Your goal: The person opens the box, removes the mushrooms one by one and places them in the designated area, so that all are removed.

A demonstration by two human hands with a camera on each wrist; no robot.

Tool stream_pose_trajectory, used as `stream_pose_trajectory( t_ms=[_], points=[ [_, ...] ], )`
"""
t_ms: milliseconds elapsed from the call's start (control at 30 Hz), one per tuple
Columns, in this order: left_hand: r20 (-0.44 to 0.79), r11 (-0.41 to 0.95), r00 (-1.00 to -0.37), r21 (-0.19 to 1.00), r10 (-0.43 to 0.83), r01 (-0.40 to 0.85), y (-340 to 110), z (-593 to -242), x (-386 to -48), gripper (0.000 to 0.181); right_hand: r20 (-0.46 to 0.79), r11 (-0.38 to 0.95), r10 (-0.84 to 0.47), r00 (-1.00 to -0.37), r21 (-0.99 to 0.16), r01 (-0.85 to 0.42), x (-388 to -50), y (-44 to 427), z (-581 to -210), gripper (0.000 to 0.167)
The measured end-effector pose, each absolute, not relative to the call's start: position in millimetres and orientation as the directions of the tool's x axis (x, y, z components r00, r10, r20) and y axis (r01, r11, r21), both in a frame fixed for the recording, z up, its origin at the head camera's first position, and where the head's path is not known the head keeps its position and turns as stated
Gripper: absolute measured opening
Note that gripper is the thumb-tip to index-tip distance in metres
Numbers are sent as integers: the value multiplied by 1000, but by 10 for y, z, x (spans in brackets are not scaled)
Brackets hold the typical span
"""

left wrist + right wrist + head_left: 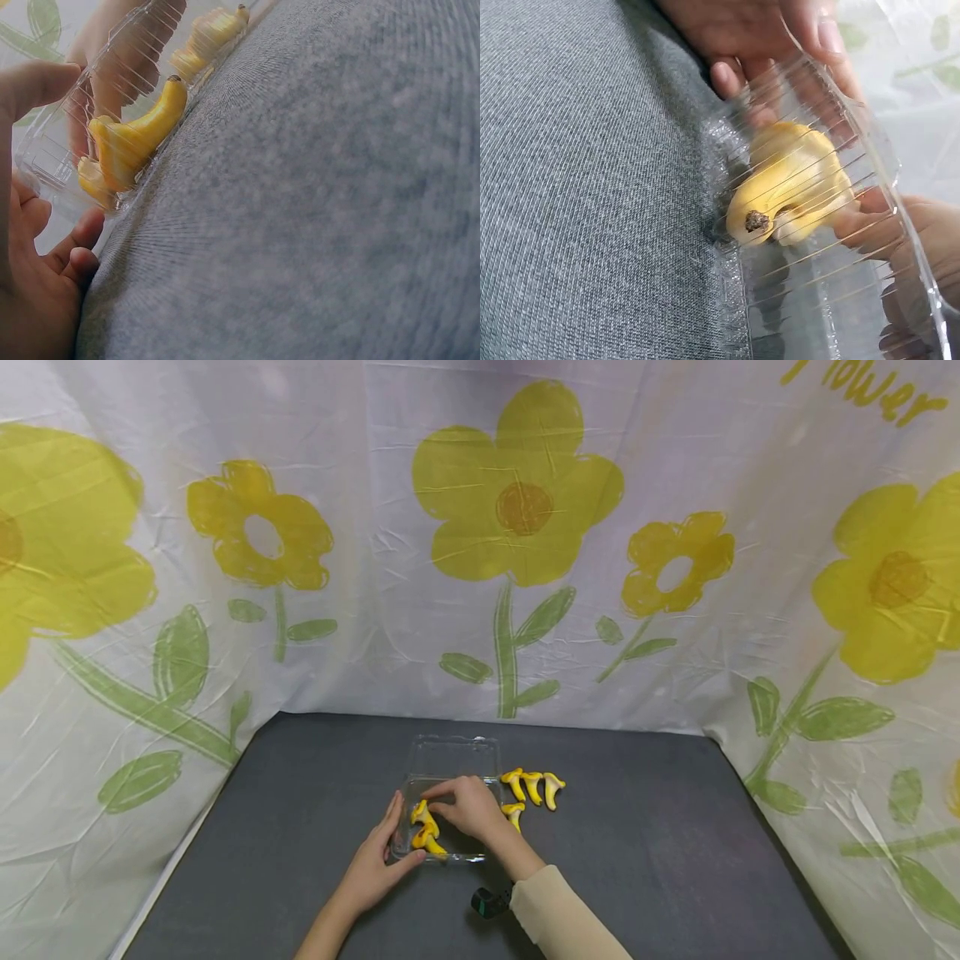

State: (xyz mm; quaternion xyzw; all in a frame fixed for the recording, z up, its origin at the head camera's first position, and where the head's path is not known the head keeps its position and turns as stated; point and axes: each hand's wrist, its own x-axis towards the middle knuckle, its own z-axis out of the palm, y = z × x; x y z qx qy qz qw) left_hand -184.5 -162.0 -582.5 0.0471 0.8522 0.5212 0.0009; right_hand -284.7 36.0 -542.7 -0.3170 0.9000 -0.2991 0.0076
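Observation:
A clear plastic clamshell box [468, 858] lies on the dark table with its lid [454, 753] tipped back, away from me. My left hand [377, 866] holds the box by its near left corner, thumb at the front edge and fingers along the left side. Inside, on the left, lie two yellow chanterelle-like mushrooms, the farther mushroom [423, 815] and the nearer mushroom [427, 842]. Reaching into the box, my right hand [471, 810] pinches the farther mushroom at its cap end. Ribbed plastic partly blurs the fingertips [849, 219] in the right wrist view.
Several more yellow mushrooms lie right of the box: a row of three with its middle mushroom [532, 787], and a nearer mushroom [514, 814] partly behind my right forearm. A flower-printed white curtain [360, 610] surrounds the dark grey tabletop [660, 860].

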Motion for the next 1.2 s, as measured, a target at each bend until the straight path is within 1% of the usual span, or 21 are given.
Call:
stream_pose_trajectory(
  t_ms=[200,500,800,1200],
  points=[
    [52,459,-995,884,80,83,-1621,-5830,-1851,101,189,639,-573,-798,-507,-579,-2846,350,-5434,17],
    [60,465,-995,881,77,90,-1614,-5826,-1848,101,174,621,-613,-771,-496,-606,-2845,350,-5428,22],
    [89,465,-993,878,74,114,-1613,-5837,-1845,101,213,642,-620,-755,-415,-645,-2841,332,-5452,18],
    [80,456,-994,884,76,106,-1621,-5853,-1850,102,262,661,-587,-766,-390,-640,-2831,335,-5438,16]
  ],
)
